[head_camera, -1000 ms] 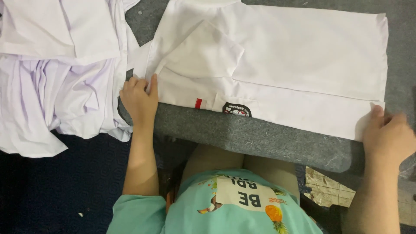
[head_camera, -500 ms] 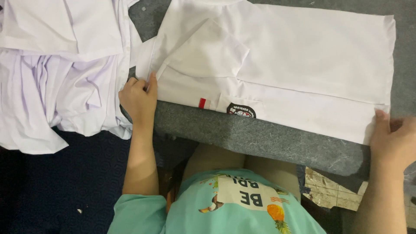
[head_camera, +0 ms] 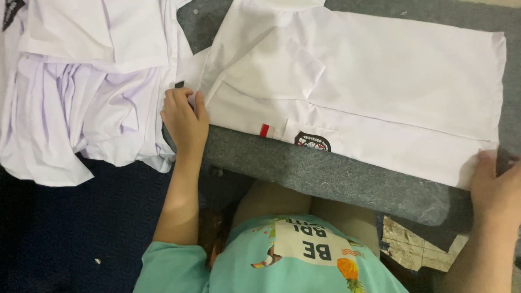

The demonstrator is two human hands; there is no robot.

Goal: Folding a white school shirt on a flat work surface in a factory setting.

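Left hand: white shirt is pinched at its collar end.
Right hand: hem is gripped, seemingly; fingers partly hidden.

The left hand sits left of the frame's centre, palm down, fingers curled together and pointing toward the top of the frame, thumb lying alongside on its right. Its bare forearm runs straight down from the wrist to a bent elbow near the lower middle. The right hand is at the right edge, lower half of the frame, fingers bent and pressed downward, partly cut off by the border; its forearm slants down toward the lower right corner
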